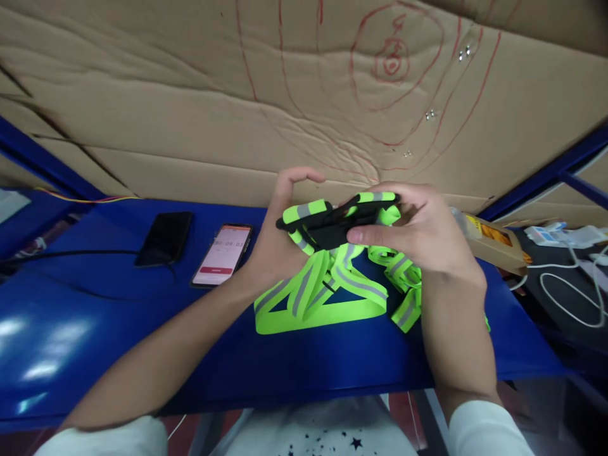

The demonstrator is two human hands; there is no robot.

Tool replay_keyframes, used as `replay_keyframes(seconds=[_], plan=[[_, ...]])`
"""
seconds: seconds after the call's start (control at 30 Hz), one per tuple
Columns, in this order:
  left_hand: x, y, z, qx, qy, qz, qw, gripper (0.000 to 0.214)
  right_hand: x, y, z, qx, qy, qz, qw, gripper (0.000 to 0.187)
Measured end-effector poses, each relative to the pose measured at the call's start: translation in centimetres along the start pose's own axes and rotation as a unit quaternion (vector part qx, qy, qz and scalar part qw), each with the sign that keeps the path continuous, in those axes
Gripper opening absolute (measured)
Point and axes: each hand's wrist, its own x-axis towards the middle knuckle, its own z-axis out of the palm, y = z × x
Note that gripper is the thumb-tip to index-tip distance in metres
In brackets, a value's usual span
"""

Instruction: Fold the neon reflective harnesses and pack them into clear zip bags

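Observation:
Both hands hold a reflective strap harness above the table by its black plate [327, 233], which has neon green straps with a grey stripe wound around its ends. My right hand [418, 221] grips the plate's right side, thumb pressed on its near face. Around the left end is my left hand [282, 237], one finger raised and bent above the plate; its other fingers are mostly hidden. Green webbing [323, 320] hangs below in loops, reaching the blue tabletop. More folded green strap [406, 288] lies beside my right wrist.
A lit phone [221, 256] with a timer lies left of my left hand, and a dark phone [164, 239] with a cable is further left. An open cardboard box [494, 240] stands at right, before white cables [565, 278]. Cardboard [190, 126] with red rings forms the back wall.

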Motion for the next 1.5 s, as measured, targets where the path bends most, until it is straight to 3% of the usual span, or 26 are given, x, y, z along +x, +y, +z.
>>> replay_keyframes(seconds=[0.07,0.13,0.23,0.3,0.37,0.5,0.7,0.77,0.87,0.97,1.03,1.13,1.23,1.33,1.4,1.5], plan=[[0.1,0.0,0.1,-0.033,-0.046,-0.004,0.998,0.066,-0.2,-0.4,0.0,0.034,0.009,-0.002,0.999,0.026],[0.2,-0.2,0.0,-0.107,-0.129,-0.045,0.985,0.061,-0.4,-0.8,0.3,0.072,0.037,-0.006,0.997,0.028],[0.2,-0.6,-0.2,-0.229,-0.243,-0.151,0.931,0.053,-0.6,-1.3,0.7,0.092,0.069,-0.026,0.993,0.027],[0.2,-0.7,-0.4,-0.248,-0.275,-0.190,0.909,0.050,-0.7,-1.4,0.8,0.094,0.073,-0.043,0.992,0.025],[0.1,-0.7,-0.4,-0.203,-0.261,-0.172,0.928,0.045,-0.7,-1.5,0.8,0.097,0.078,-0.039,0.991,0.025],[-0.1,-0.7,0.0,-0.094,-0.191,-0.072,0.974,0.036,-1.0,-1.7,0.9,0.083,0.104,-0.040,0.990,0.028],[0.1,-1.0,0.1,-0.162,-0.226,-0.065,0.958,0.026,-1.1,-1.5,1.8,0.004,0.133,-0.084,0.988,0.031],[0.5,-1.0,-0.5,-0.159,-0.249,-0.040,0.955,0.026,-0.8,-1.0,2.1,-0.020,0.140,-0.135,0.981,0.032],[1.1,-1.0,-1.8,-0.059,-0.327,-0.001,0.943,0.021,-0.2,-0.3,2.3,-0.036,0.139,-0.235,0.961,0.029],[1.1,-0.8,-2.3,0.041,-0.292,0.020,0.955,0.024,-0.1,-0.1,2.5,-0.046,0.137,-0.275,0.950,0.027],[0.6,-0.6,-1.7,0.011,-0.278,0.006,0.960,0.027,-0.2,-0.2,2.7,-0.077,0.144,-0.266,0.950,0.027],[-0.3,-0.3,-0.1,-0.109,-0.312,-0.051,0.942,0.029,-0.5,-0.3,2.9,-0.146,0.161,-0.230,0.949,0.026],[-0.9,-0.2,1.5,-0.164,-0.228,-0.073,0.957,0.040,-0.6,-0.4,3.1,-0.158,0.158,-0.227,0.948,0.024],[-1.3,-0.1,2.2,-0.189,-0.157,-0.098,0.964,0.034,-0.5,-0.2,2.4,-0.153,0.125,-0.226,0.954,0.025],[-1.4,-0.1,2.3,-0.238,-0.179,-0.154,0.942,0.028,-0.4,-0.2,1.4,-0.149,0.077,-0.221,0.961,0.025],[-1.4,-0.1,2.1,-0.327,-0.238,-0.236,0.884,0.019,-0.5,-0.2,-0.3,-0.140,0.007,-0.241,0.960,0.023]])
